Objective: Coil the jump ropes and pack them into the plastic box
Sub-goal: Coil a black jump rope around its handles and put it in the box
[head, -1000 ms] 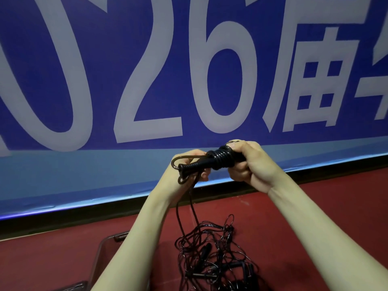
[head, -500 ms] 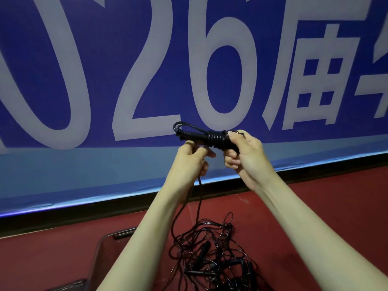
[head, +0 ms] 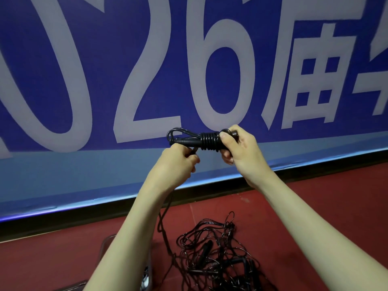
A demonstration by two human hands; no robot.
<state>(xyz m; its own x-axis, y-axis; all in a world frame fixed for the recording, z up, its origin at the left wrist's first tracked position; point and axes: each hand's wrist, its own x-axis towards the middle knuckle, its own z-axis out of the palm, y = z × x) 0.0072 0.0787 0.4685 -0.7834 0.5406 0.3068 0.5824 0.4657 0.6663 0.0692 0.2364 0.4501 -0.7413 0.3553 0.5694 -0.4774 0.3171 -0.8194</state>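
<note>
2 hands are raised on outstretched forearms: the right hand [head: 241, 152] grips the coiled jump rope [head: 206, 141] at its wrapped end, the left hand [head: 176, 164] pinches its loose cord just below. Beneath them, tangled ropes [head: 216, 259] lie beside the plastic box [head: 105, 244].

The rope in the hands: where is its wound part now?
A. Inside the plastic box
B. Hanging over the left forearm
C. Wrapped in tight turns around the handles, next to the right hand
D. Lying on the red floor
C: the rope shows several tight turns around the handles, right beside the right hand, while the left hand grips the loose end leading down to the floor.
</note>
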